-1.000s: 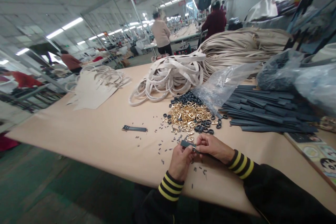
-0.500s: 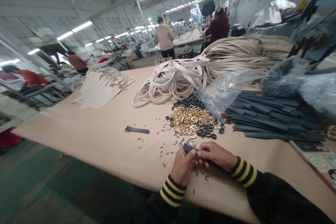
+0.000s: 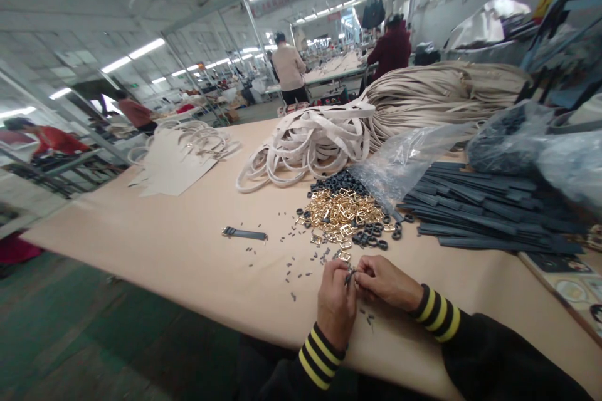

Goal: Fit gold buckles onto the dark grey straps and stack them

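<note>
- Half a second on, the left hand [image 3: 337, 304] has rolled over, its back now turned up, and the dark strip [image 3: 349, 274] it shows is a mere sliver. Far off, a co-worker in a pale top [image 3: 288, 66] has shifted left.

- How are the grips?

- Both nearly closed: left fingertips pinch the strip, and the right hand [image 3: 390, 282] pinches it from the right side, thumb against forefinger. How much lies inside the left fist I can't tell.

- Where does that put the strip?

- Between the fingertips, just on the near side of a heap of gold buckles [image 3: 341, 210].

- Any room around them?

- Little on the far side: buckles, then black rings [image 3: 371, 240] to the right. Leftward, bare tabletop [image 3: 188, 257] stretches wide, with a buckled strap [image 3: 244, 234] lying well apart.

- And the edges?

- Left sleeve [image 3: 322, 357] crosses the near edge. On the right, stacked dark strips [image 3: 484, 207] and a booklet [image 3: 559, 279] bound the space beyond the right wrist.
</note>
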Available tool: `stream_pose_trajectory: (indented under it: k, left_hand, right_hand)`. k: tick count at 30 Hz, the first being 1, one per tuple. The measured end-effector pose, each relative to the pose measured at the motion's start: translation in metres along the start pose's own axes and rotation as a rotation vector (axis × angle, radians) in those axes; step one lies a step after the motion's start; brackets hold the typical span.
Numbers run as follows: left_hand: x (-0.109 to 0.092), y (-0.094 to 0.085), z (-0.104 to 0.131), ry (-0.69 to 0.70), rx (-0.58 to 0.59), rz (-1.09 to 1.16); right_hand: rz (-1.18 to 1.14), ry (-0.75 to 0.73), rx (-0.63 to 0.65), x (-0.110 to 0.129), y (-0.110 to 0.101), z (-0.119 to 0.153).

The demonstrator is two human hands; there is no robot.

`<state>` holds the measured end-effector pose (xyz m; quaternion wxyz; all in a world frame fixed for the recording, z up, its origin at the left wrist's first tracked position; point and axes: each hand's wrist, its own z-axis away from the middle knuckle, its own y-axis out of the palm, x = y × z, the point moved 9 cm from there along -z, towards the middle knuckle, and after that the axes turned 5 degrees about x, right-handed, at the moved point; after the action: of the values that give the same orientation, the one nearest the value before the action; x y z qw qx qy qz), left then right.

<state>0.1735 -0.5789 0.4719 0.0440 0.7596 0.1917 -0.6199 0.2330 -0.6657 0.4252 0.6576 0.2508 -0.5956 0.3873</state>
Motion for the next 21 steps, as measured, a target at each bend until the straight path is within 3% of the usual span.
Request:
stream_pose_trajectory:
  k: [4,9,13,21]
  left_hand:
    - [0.022,0.003,-0.001,-0.23,0.083,0.163]
    - [0.04,0.018,0.006,-0.508,0.124,0.814]
    - [0.046,0.035,0.022,-0.712,0.221,1.094]
    - [0.037,0.042,0.027,-0.674,0.398,0.853]
  right_hand:
    - [-0.067,-0.023,0.055,0.008,0.002,0.002]
    - [-0.045,-0.136,0.015,0.024,-0.005,0.002]
    - [-0.039,-0.154,0.068,0.023,-0.002,0.002]
    - [-0.023,-0.117,0.168,0.018,0.009,0.004]
